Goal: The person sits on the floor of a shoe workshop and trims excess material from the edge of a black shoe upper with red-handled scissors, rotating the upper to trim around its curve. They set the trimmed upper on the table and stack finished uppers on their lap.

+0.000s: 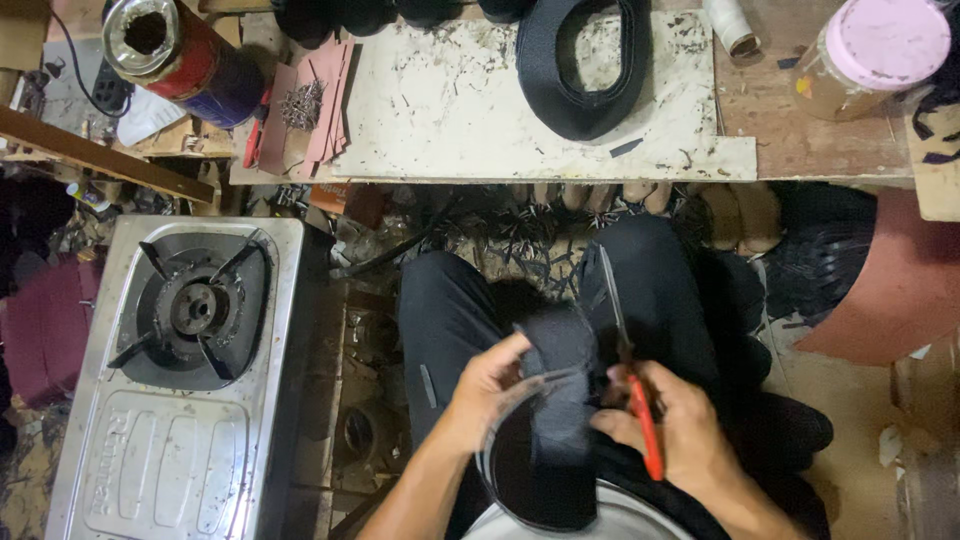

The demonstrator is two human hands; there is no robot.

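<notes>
My left hand [485, 390] grips a dark navy fabric piece [560, 390] over my lap. Below the cloth hangs a black looped strap or band [510, 480], also in the left hand's grasp. My right hand [675, 425] holds a pair of scissors with red handles [640, 400]; their blades point up and away past the edge of the fabric. Both hands sit close together above my dark trousers.
A worn white board [450, 110] on the bench ahead carries a coiled black band [580, 70]. A red-and-blue can [175, 55], a pile of nails [300, 105], a pink-lidded jar [875, 55] and a thread roll [732, 25] stand around it. A steel gas stove [180, 370] sits left.
</notes>
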